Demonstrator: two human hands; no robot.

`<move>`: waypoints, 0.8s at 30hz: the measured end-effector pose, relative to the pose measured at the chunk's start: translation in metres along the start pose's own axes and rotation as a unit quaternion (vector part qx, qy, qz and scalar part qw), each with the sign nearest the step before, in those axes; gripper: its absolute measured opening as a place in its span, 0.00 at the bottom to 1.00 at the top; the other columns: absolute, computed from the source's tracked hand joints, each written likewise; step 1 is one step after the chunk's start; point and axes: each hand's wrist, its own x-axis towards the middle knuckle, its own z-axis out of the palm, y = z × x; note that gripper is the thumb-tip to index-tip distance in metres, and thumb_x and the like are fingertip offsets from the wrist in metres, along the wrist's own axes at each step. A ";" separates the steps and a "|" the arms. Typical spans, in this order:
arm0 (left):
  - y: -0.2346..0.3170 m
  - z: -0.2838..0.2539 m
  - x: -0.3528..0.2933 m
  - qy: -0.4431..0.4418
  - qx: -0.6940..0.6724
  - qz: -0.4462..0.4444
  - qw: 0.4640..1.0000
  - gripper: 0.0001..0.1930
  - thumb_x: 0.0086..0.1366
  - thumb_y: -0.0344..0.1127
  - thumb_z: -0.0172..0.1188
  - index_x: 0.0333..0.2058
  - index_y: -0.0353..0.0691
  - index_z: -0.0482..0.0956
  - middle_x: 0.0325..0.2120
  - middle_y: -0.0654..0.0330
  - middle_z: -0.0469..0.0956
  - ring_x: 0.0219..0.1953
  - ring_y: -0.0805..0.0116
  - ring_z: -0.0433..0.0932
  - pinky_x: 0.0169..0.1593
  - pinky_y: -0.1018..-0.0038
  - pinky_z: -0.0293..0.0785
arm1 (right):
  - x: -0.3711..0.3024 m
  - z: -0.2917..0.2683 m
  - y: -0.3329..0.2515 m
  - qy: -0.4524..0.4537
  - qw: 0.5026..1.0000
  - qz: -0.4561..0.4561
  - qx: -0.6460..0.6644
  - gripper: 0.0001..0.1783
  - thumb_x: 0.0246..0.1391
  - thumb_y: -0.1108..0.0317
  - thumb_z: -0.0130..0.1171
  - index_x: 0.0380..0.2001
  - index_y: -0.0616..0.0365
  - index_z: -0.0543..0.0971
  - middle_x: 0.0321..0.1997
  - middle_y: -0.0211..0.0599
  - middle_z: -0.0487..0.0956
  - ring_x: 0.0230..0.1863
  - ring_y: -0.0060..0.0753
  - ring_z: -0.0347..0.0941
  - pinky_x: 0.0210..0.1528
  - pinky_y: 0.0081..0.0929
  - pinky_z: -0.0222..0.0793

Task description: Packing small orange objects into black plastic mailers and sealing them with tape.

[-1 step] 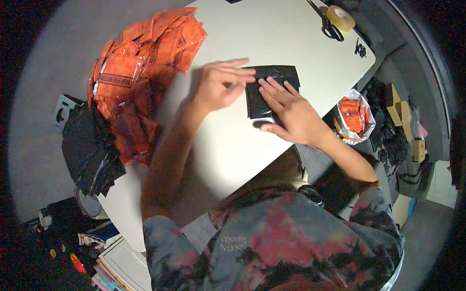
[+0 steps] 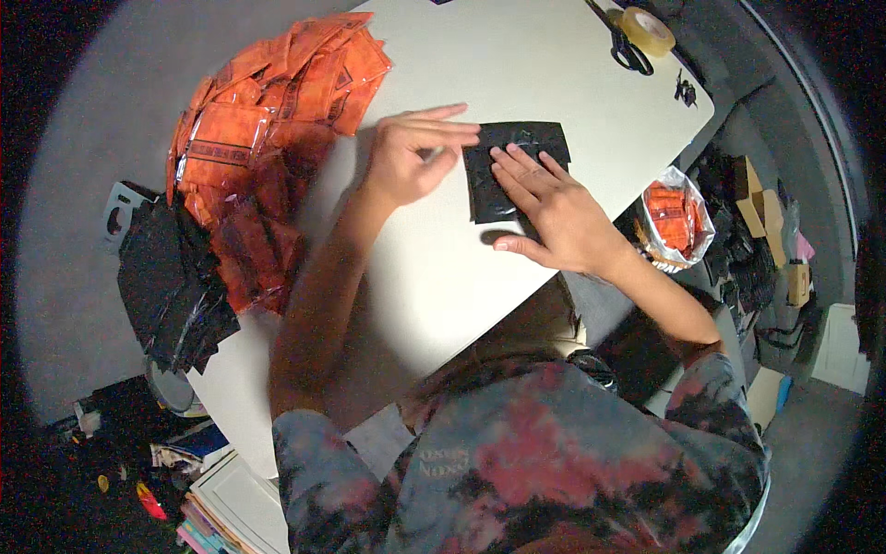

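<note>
Black plastic pouch (image 2: 521, 157) lies flat on the white tabletop (image 2: 517, 65), just above frame centre, toward 1 o'clock. Right hand (image 2: 554, 208) rests on it, palm down, fingers spread and pressing its middle, thumb off the pouch's lower edge. Left hand (image 2: 415, 157) sits at the pouch's 9 o'clock edge, fingers extended rightward and touching that edge; whether they pinch the film or only lie against it cannot be told. Hands are apart but close, both on the same pouch. At 9 to 11 o'clock of the pouch, well apart from it, a large heap of orange packets (image 2: 268, 120) covers the tabletop's left end. Below that heap, at 8 o'clock, a stack of black pouches (image 2: 171, 286) overhangs the tabletop's corner. At 1 o'clock, near the far edge, scissors (image 2: 628, 51) lie touching a roll of clear tape (image 2: 649, 30). At 3 o'clock, off the tabletop, an open clear bag of orange packets (image 2: 678, 222).
</note>
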 end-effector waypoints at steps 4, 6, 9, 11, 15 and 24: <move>0.000 0.001 -0.001 0.052 0.028 -0.046 0.997 0.09 0.60 0.24 0.63 0.37 0.39 0.91 0.42 0.54 0.89 0.53 0.57 0.86 0.52 0.66 0.82 | 0.005 0.000 0.001 -0.013 0.999 -0.002 -0.029 0.48 0.64 0.35 0.53 0.64 0.77 0.69 0.73 0.61 0.66 0.76 0.59 0.61 0.74 0.55 0.59; 0.001 0.005 -0.002 0.056 0.034 -0.066 0.996 0.09 0.60 0.25 0.63 0.37 0.39 0.91 0.43 0.53 0.88 0.51 0.58 0.87 0.52 0.67 0.82 | 0.006 0.005 0.003 -0.010 0.998 -0.001 -0.055 0.43 0.66 0.41 0.54 0.62 0.76 0.72 0.72 0.58 0.70 0.74 0.57 0.64 0.73 0.53 0.62; -0.002 0.009 -0.002 0.085 0.029 -0.079 0.993 0.10 0.62 0.26 0.62 0.40 0.38 0.90 0.44 0.51 0.88 0.47 0.61 0.87 0.51 0.70 0.81 | 0.017 0.005 0.007 0.032 0.997 -0.009 -0.075 0.31 0.67 0.50 0.58 0.58 0.70 0.78 0.60 0.55 0.81 0.62 0.52 0.78 0.63 0.46 0.73; -0.004 0.007 -0.006 0.107 0.019 -0.072 0.991 0.12 0.64 0.26 0.60 0.42 0.37 0.90 0.45 0.51 0.88 0.46 0.64 0.87 0.51 0.71 0.80 | 0.033 -0.027 -0.001 0.022 0.998 0.060 0.024 0.29 0.67 0.50 0.56 0.54 0.68 0.80 0.52 0.56 0.83 0.54 0.52 0.81 0.56 0.45 0.76; 0.001 -0.001 -0.006 0.216 -0.104 -0.145 0.960 0.19 0.72 0.31 0.51 0.56 0.32 0.82 0.48 0.51 0.87 0.51 0.69 0.82 0.59 0.71 0.74 | 0.048 -0.070 0.008 0.104 0.895 0.286 0.326 0.33 0.72 0.46 0.50 0.33 0.71 0.83 0.24 0.61 0.78 0.23 0.52 0.73 0.34 0.47 0.71; 0.024 0.023 0.010 0.067 0.086 -0.141 0.984 0.27 0.79 0.44 0.45 0.66 0.28 0.70 0.67 0.43 0.70 0.71 0.48 0.66 0.71 0.58 0.64 | 0.042 -0.030 0.077 0.095 0.969 0.226 -0.011 0.37 0.71 0.46 0.49 0.72 0.60 0.65 0.76 0.64 0.61 0.78 0.65 0.53 0.78 0.47 0.52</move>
